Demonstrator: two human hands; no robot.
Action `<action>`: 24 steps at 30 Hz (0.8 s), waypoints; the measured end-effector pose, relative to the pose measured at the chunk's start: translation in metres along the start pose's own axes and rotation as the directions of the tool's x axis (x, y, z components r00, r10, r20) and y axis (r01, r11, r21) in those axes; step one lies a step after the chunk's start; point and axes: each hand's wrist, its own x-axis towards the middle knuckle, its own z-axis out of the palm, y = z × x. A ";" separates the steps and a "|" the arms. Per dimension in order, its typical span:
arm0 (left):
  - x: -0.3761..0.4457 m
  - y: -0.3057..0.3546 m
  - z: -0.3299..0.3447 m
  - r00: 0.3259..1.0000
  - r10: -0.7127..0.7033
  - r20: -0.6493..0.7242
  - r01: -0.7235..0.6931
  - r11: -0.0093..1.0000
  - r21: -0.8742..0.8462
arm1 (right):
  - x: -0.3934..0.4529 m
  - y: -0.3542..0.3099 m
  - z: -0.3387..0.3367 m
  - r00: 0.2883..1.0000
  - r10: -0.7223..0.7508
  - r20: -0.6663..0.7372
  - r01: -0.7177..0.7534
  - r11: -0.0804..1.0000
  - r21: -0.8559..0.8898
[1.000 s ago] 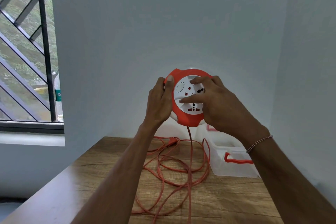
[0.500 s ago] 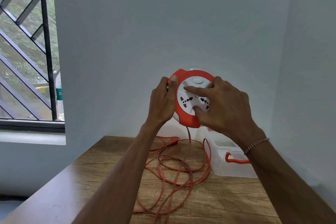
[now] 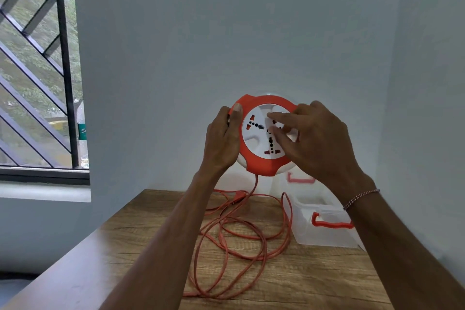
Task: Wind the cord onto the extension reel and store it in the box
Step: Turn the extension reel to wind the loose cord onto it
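A round orange extension reel (image 3: 259, 166) with a white socket face is held upright in the air above the wooden table (image 3: 314, 282). My left hand (image 3: 222, 142) grips its left rim, thumb on the front edge. My right hand (image 3: 314, 141) rests on the white face, fingertips pressed near its centre. An orange cord (image 3: 241, 231) drops from the reel's bottom and lies in loose loops on the table, its plug (image 3: 239, 196) near the wall. A clear plastic box (image 3: 324, 221) with red latches stands open at the right.
The table sits in a corner, with grey walls close behind and to the right. A barred window (image 3: 37, 70) with a sill is at the left. A bottle (image 3: 81, 131) stands on that sill.
The white socket face has rotated under my right fingers. The cord loops on the table have shifted slightly. My left hand keeps its hold on the rim.
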 end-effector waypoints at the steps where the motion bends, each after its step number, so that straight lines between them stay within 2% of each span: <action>1: 0.000 0.000 0.000 1.000 0.001 -0.004 -0.001 1.000 -0.003 | 0.001 0.001 -0.001 0.998 -0.047 0.038 0.046 0.999 0.006; 3: 0.001 0.001 -0.001 1.000 0.006 -0.007 -0.006 1.000 0.000 | 0.001 0.001 0.000 0.979 -0.129 0.160 0.124 0.992 0.039; 5: 0.001 0.001 -0.002 1.000 0.012 -0.006 -0.012 1.000 0.007 | 0.002 -0.002 0.000 0.959 -0.144 0.245 0.135 0.989 0.053; 13: -0.001 0.004 0.000 0.999 0.044 -0.010 -0.044 0.999 0.026 | -0.001 -0.016 -0.007 0.949 -0.105 0.298 0.137 0.987 -0.086; 19: -0.002 0.006 0.002 0.998 0.062 0.001 -0.062 0.997 0.053 | -0.004 -0.014 -0.006 0.965 -0.086 0.246 0.134 0.974 -0.185; 24: -0.003 0.008 0.002 0.998 0.059 -0.003 -0.059 0.997 0.058 | -0.008 -0.012 -0.002 0.990 -0.015 0.137 0.040 0.983 -0.179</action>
